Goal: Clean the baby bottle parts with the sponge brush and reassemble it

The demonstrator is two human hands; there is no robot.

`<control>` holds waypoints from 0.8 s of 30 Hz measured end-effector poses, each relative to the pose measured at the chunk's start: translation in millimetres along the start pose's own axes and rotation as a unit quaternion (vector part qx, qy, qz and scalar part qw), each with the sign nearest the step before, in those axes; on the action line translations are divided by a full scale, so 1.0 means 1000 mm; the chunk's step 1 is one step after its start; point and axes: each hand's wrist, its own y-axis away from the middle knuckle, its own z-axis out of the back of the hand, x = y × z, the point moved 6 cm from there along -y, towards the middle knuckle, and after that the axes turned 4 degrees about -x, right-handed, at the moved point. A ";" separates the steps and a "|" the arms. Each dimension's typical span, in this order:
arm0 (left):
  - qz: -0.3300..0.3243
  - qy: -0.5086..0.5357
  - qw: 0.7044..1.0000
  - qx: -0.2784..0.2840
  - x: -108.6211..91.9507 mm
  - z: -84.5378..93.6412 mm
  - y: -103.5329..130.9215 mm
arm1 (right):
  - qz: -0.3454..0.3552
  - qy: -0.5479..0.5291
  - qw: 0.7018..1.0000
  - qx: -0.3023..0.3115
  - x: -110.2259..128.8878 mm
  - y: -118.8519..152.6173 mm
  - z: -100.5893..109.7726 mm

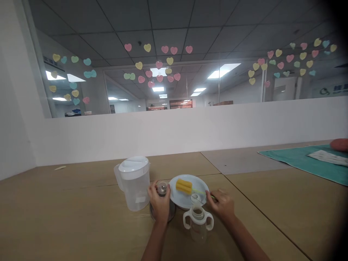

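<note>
My right hand (223, 204) is closed around the thin green handle of a bottle brush with a yellow sponge head (184, 186). The sponge head is over a white plate (178, 200), and I cannot tell whether it touches it. A small white ring-shaped part (195, 198) lies at the plate's near edge. My left hand (160, 203) grips a small clear dome-shaped cap (162, 187) between thumb and fingers. Beneath that hand is a dark round dish (172, 212), partly hidden. Between my forearms stands a clear baby bottle (198, 228), uncapped, with two white side handles.
A translucent lidded pitcher (137, 194) stands just left of my left hand. At the far right a teal cloth (288, 157) carries a white patterned cloth (327, 157) and a reddish object (339, 145). Behind the wooden table (81, 217) rises a white wall (174, 132) with a window.
</note>
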 end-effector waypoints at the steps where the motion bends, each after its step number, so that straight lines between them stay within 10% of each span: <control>1: -0.008 -0.015 1.000 -0.006 0.003 0.002 -0.002 | -0.022 0.021 0.999 -0.011 -0.005 0.000 0.002; 13: 0.051 -0.204 0.951 0.226 0.053 -0.023 0.008 | -0.109 0.130 0.985 0.023 -0.031 0.019 -0.005; 24: -0.019 -0.182 0.954 0.236 0.016 -0.016 0.006 | -0.269 0.104 0.947 0.140 -0.029 0.040 0.012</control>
